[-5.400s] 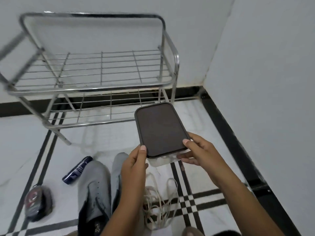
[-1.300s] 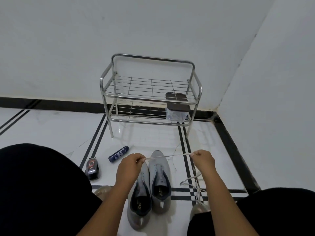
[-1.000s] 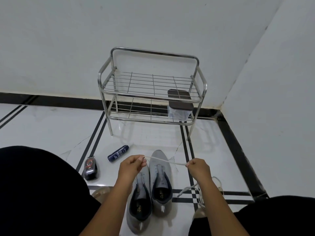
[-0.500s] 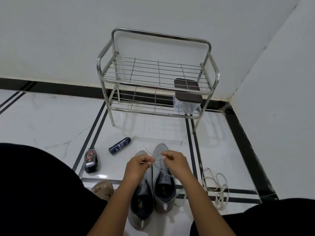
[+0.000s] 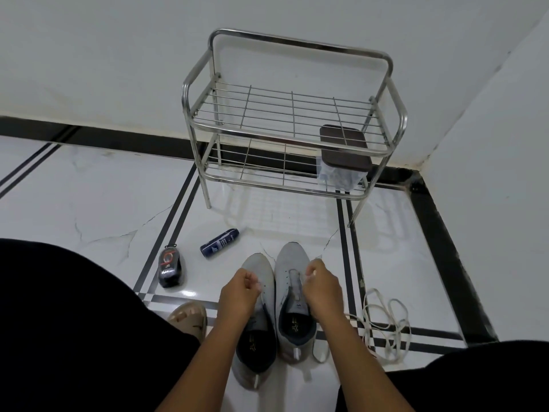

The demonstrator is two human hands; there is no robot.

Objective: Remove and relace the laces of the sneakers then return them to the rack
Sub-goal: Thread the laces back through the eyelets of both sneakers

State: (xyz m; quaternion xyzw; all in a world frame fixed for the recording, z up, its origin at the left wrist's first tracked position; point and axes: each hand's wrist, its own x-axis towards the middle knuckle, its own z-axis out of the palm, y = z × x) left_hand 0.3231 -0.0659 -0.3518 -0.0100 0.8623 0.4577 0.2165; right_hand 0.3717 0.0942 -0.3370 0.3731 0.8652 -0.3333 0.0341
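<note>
Two grey sneakers stand side by side on the floor, toes toward the rack: the left sneaker [image 5: 258, 328] and the right sneaker [image 5: 289, 260]. A white lace [image 5: 292, 272] crosses the front eyelets of the right sneaker. My right hand [image 5: 322, 291] pinches one end of it just right of the eyelets. Over the left sneaker's toe, my left hand [image 5: 240, 295] has curled fingers that pinch a thin stretch of the same lace. A second white lace [image 5: 386, 322] lies in loose loops on the floor to the right. The steel rack [image 5: 292, 46] stands against the wall.
A clear container with a brown lid [image 5: 344, 150] sits on the rack's lower shelf at the right. A blue bottle [image 5: 219, 242] and a black shoe-polish applicator [image 5: 169, 267] lie on the floor to the left. A tan sandal [image 5: 188, 319] shows by my left knee. Walls meet at the right.
Both hands came down from a lace stretched in the air to the right sneaker's front eyelets, and the lace now lies across them. The camera tilted down. Earlier, the container was put on the rack.
</note>
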